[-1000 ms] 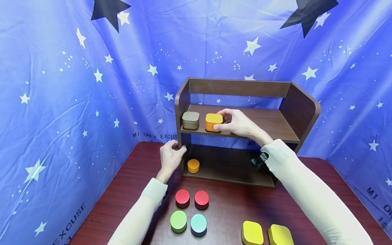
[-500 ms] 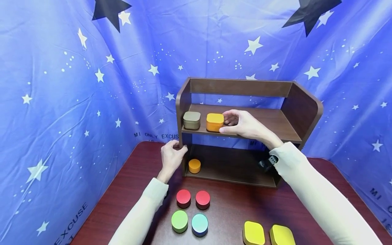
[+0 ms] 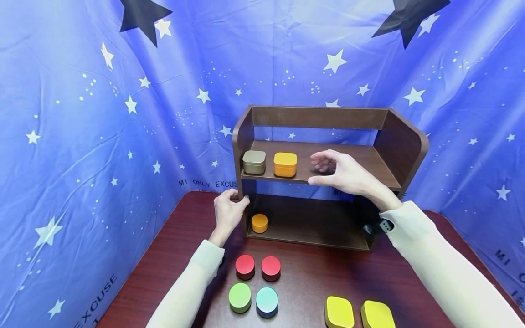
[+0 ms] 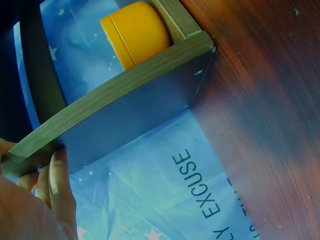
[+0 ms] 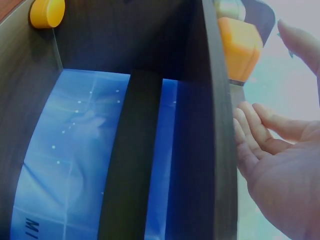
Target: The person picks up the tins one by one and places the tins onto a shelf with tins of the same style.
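Observation:
My left hand [image 3: 229, 211] grips the left side panel of a dark brown two-tier shelf [image 3: 320, 116]; in the left wrist view its fingers [image 4: 59, 175] lie against the panel's outer face, thumb on the other side. My right hand [image 3: 346, 172] is over the upper tier with thumb and fingers spread apart, holding nothing. To its left, separated by a gap, an orange square tin [image 3: 285, 165] stands near the front edge. A grey-olive square tin [image 3: 254, 162] stands left of that, by the side panel. On the lower tier, at the left, sits a round orange tin [image 3: 259, 223].
On the reddish table [image 3: 164, 255] in front are two red round tins [image 3: 245, 267], a green round tin [image 3: 239, 297] and a teal round tin [image 3: 267, 301]. Two yellow square tins [image 3: 339, 312] stand at the front right. A blue starry curtain [image 3: 184, 91] surrounds the table.
My right hand has let go of the orange square tin and moved off to the right, its fingers spreading. The tin stays on the upper tier. My left hand keeps its grip on the panel.

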A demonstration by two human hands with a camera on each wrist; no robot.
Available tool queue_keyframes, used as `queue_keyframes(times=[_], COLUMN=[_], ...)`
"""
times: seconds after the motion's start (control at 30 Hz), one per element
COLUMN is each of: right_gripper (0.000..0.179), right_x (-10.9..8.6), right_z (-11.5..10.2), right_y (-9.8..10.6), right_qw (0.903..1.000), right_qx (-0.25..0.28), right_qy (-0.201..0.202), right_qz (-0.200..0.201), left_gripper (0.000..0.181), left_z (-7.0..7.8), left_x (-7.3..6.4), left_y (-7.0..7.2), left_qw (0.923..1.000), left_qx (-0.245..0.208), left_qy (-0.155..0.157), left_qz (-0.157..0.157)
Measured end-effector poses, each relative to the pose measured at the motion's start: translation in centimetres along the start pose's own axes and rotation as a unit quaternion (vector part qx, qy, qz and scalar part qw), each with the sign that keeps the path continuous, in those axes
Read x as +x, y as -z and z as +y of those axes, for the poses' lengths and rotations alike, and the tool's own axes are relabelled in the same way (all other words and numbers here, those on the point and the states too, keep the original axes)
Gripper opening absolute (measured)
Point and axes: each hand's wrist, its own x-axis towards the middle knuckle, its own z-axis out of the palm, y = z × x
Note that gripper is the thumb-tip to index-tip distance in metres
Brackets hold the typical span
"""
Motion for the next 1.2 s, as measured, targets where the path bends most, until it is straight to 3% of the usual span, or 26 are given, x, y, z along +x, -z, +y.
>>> queue_keyframes(times=[0.27, 0.6, 0.87, 1.2], right_gripper=[0.062, 0.055, 0.053, 0.051], right_x=[-3.6, -7.6, -10.8, -13.8], right_z=[0.2, 1.6, 3.3, 5.4], right_y=[1.4, 1.5, 2.1, 2.1], right_qw=[0.9993, 0.9952, 0.9951, 0.9949], right_qx=[-0.016, -0.005, 0.001, 0.017], right_qy=[0.008, 0.051, 0.037, 0.018], right_qz=[0.034, 0.084, 0.091, 0.098], left_gripper=[0.012, 0.011, 0.011, 0.011], left_z=[-0.3, -0.1, 0.1, 0.1], left_x=[0.1, 0.0, 0.2, 0.0], left_y=[-0.1, -0.1, -0.1, -0.1], left_qw=[1.0000, 1.0000, 1.0000, 1.0000], left_qx=[0.000, 0.000, 0.005, 0.006], left_qy=[-0.006, 0.008, -0.003, 0.005], left_qz=[0.003, 0.002, 0.008, 0.002])
